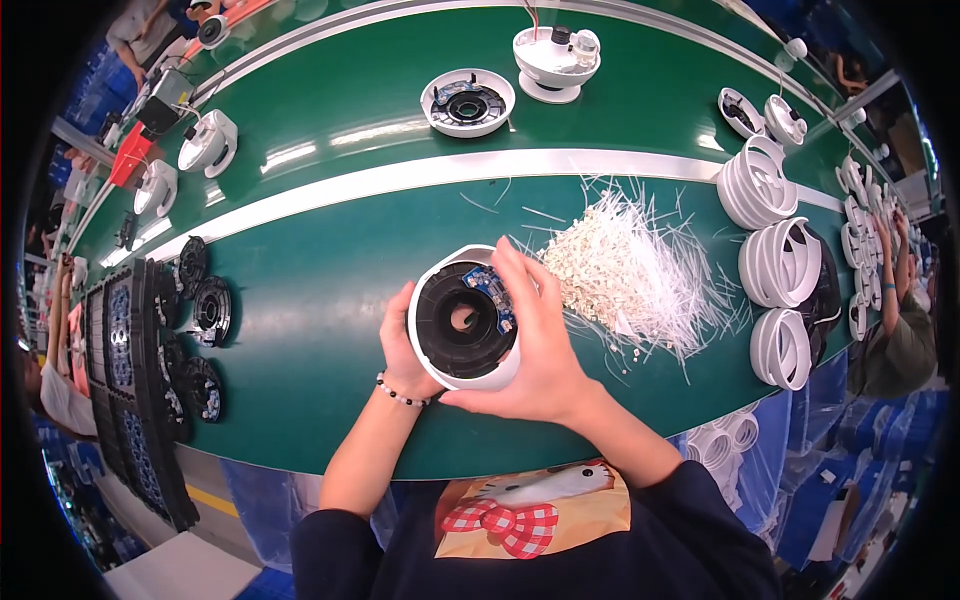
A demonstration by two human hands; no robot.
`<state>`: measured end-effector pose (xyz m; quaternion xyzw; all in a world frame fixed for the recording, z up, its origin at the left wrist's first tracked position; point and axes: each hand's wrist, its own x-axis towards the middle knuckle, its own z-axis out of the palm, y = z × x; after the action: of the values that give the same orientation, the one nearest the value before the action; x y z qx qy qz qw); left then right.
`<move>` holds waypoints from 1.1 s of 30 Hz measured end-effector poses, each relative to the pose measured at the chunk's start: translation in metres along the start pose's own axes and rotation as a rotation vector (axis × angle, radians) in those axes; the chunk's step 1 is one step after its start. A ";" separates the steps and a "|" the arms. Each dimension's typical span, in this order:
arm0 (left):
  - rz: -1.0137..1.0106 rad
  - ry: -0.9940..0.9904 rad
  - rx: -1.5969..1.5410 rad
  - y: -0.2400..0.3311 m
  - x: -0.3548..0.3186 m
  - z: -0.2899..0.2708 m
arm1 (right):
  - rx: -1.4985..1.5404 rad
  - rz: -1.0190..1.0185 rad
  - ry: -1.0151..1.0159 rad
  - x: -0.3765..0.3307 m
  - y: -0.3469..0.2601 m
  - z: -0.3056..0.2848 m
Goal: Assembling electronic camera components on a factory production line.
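Between my two hands is a white round housing (493, 378), its open face turned up toward me. Inside it sits a black ring-shaped insert (440, 325) with a round hole at its centre. A curved blue circuit board (488, 292) lies on the insert's upper right part. My left hand (402, 348) is closed round the housing's left side, partly hidden behind it. With the fingers over the top right rim beside the circuit board and the thumb below, my right hand (545, 350) grips the right side.
Right of my hands lies a heap of small cream pieces and white strips (625, 265). Stacked white rings (770, 265) stand farther right. At left are loose black inserts (210, 310) and a black tray (125, 370). Beyond the pale rail sits a white bowl-shaped housing (467, 125).
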<state>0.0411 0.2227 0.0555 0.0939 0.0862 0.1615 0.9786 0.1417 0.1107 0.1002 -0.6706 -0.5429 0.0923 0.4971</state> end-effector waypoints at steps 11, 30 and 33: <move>-0.005 0.111 0.059 -0.004 -0.003 0.002 | -0.045 -0.006 -0.109 0.004 0.008 0.001; 0.259 0.021 0.382 -0.017 -0.004 0.012 | -0.238 0.078 0.166 -0.017 0.002 0.029; 0.241 0.067 0.374 -0.019 0.010 0.011 | -0.095 0.030 0.213 -0.022 0.018 0.027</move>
<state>0.0581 0.2066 0.0606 0.2781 0.1354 0.2613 0.9144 0.1265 0.1093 0.0640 -0.7074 -0.4807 0.0021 0.5182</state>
